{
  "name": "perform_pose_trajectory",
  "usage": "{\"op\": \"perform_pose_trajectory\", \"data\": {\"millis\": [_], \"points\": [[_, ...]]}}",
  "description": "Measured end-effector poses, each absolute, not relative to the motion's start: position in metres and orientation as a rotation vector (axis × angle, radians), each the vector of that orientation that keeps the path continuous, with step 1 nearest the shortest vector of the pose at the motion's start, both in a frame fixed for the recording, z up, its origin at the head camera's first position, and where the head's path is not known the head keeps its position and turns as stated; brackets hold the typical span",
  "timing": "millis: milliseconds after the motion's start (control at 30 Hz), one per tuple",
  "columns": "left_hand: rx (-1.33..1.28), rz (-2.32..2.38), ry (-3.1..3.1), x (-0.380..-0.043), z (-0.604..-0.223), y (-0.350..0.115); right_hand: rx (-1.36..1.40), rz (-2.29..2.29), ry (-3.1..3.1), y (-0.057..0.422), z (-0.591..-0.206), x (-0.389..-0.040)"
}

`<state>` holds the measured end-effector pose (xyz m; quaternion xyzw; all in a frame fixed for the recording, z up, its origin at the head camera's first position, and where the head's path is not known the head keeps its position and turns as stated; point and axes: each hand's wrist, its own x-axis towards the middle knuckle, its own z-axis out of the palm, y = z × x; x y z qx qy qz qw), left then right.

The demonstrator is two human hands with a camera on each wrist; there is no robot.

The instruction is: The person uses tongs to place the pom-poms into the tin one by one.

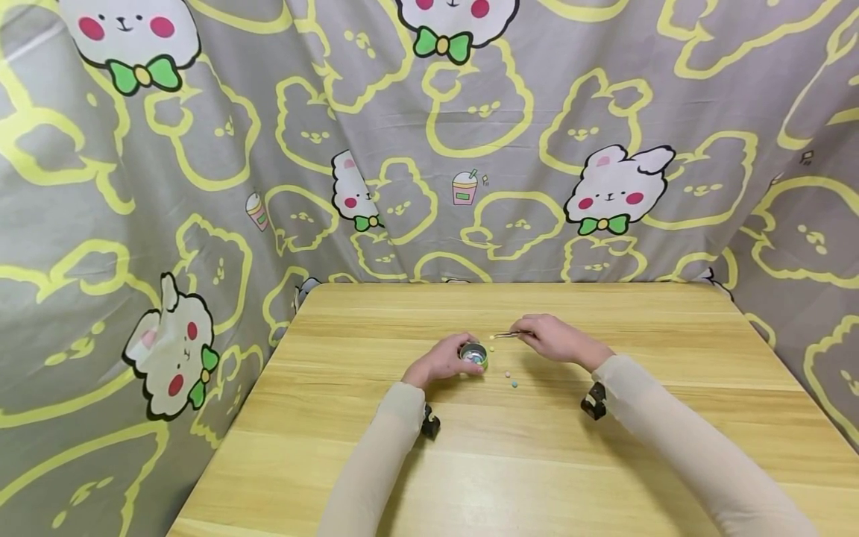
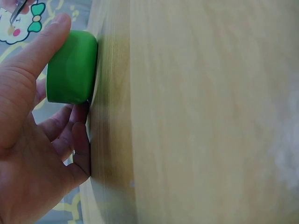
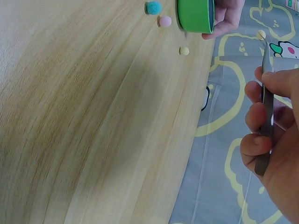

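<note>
My left hand (image 1: 439, 361) grips a small round green tin (image 2: 72, 70), thumb on one side and fingers round the other, on the wooden table. Small coloured bits lie inside it in the head view. My right hand (image 1: 553, 340) pinches metal tweezers (image 3: 267, 102) between thumb and fingers, held above the tabletop. At their tips is a tiny pale yellow pom-pom (image 3: 261, 34), right of the tin in the head view. Three loose pom-poms lie on the wood close by: a yellow one (image 3: 184, 51), a pink one (image 3: 165, 21) and a blue one (image 3: 153, 8).
The light wooden table (image 1: 376, 313) stretches out on all sides of the hands. A grey curtain (image 1: 416, 134) with yellow outlines and rabbit faces hangs behind its far edge and along both sides. Black wrist cameras (image 1: 593, 401) hang below the cuffs.
</note>
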<state>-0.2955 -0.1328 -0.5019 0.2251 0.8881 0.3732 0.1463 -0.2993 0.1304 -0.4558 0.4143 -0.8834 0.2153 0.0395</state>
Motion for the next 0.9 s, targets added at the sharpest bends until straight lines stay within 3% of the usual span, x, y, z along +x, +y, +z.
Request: {"op": "perform_pose_trajectory", "data": {"millis": [900], "points": [[0.687,1.047,2.575,-0.296,-0.501,-0.133,1.362,0.670,-2.656,0.105,-0.468,-0.301]]}}
